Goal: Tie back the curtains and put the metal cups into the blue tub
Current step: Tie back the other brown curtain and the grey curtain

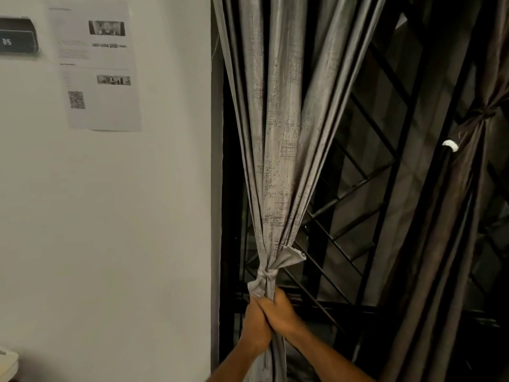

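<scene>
A grey curtain [278,139] hangs gathered into a bunch in front of a dark window. A grey fabric tie [265,274] is knotted around it low down, with one loose end sticking out to the right. Just below the knot, my left hand [254,323] and my right hand [279,312] both grip the bunched curtain, pressed against each other. At the right, a darker brown curtain [451,216] hangs tied back with its own knot [483,113]. No metal cups or blue tub are in view.
A white wall [110,230] fills the left, with a printed sheet [99,64] and a dark digital clock [18,35] on it. A black metal grille [358,188] covers the window behind the curtains. A white object [8,362] peeks in at the bottom left.
</scene>
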